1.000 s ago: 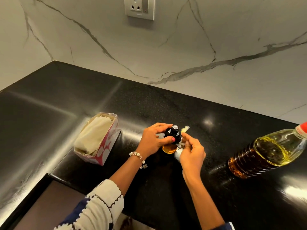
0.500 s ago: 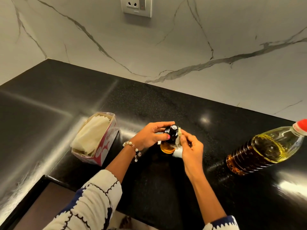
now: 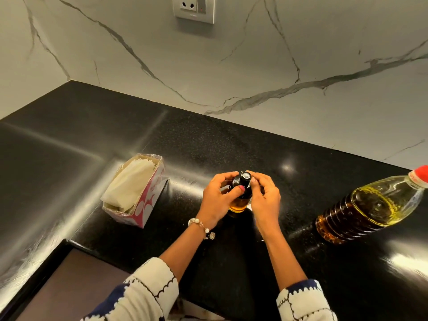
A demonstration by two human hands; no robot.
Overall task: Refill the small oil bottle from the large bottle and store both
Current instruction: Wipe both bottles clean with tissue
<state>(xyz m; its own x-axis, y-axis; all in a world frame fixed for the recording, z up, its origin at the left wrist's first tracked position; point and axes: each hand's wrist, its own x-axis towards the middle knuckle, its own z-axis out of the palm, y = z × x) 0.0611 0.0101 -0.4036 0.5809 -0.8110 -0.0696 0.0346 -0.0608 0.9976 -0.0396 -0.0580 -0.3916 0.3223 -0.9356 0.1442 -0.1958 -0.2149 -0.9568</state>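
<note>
2 bottles point(image 3: 239, 200) point(image 3: 368, 209) – 2 hands point(image 3: 217, 198) point(image 3: 264, 196) on 1

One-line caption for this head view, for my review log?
Both hands, left hand and right hand, grip the small oil bottle on the black counter; large bottle stands capped nearby.

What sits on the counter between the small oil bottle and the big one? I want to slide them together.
Only the right hand, gripping the small oil bottle; past it, bare black counter up to the large bottle, in the head view.
</note>
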